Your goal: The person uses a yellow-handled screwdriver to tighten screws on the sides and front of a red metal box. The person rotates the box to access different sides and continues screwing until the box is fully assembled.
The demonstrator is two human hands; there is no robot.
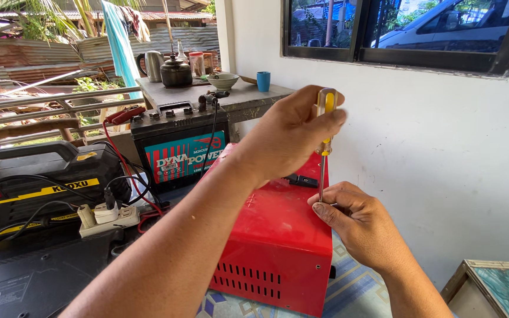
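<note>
At centre frame the left hand (290,136) grips the screwdriver (324,138) handle upright, its tip on the red metal box (272,235). The right hand (354,219) pinches the shaft low down — whether the screw is started, I cannot tell; the box's cover sits in place.

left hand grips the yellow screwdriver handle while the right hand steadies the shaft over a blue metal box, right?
Not quite: the metal box is red, not blue, as the head view shows. The rest holds: the left hand grips the yellow screwdriver handle while the right hand steadies the shaft over it.
</note>
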